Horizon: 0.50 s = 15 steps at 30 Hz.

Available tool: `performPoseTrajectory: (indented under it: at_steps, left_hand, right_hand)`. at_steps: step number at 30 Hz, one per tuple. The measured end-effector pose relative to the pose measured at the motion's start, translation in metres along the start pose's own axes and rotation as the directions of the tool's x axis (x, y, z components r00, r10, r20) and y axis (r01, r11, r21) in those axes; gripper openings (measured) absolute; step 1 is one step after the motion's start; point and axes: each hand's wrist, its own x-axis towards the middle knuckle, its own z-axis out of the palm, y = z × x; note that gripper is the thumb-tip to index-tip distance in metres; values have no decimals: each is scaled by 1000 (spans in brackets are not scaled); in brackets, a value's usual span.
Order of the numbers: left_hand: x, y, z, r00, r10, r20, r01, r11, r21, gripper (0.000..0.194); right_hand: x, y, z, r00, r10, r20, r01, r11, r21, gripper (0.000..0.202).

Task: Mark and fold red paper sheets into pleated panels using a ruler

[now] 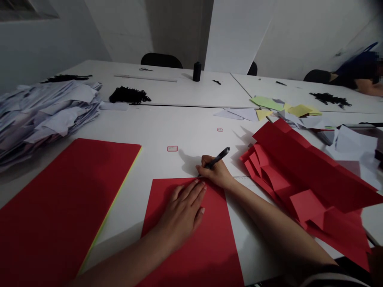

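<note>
A sheet of red paper lies in front of me on the white table. Flat across its upper part rests my left hand, fingers stretched out and pressing down near the top edge. My right hand is closed around a dark pen, whose tip is hidden behind the fingers at the sheet's top edge. From under my right wrist a faint transparent strip with markings, seemingly a ruler, sticks out to the right.
A stack of red sheets lies left, below piled white papers. Folded red paper pieces are heaped at right. Farther back are black yarn bundles, a dark thread spool and scissors. Another person's arm rests far right.
</note>
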Motion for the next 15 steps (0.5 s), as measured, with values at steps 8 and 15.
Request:
performPoseTrajectory:
  at_steps: [8,15]
  left_hand:
    - [1,0,0,1000,4,9,-4,1000,20,47]
    - [0,0,1,1000,6,-9,-6,1000,9,47]
  right_hand:
    - [-1,-1,1,1000,2,13,-1,999,-44,29]
    - [-1,-2,2,1000,11,26,-10,999,-33,29]
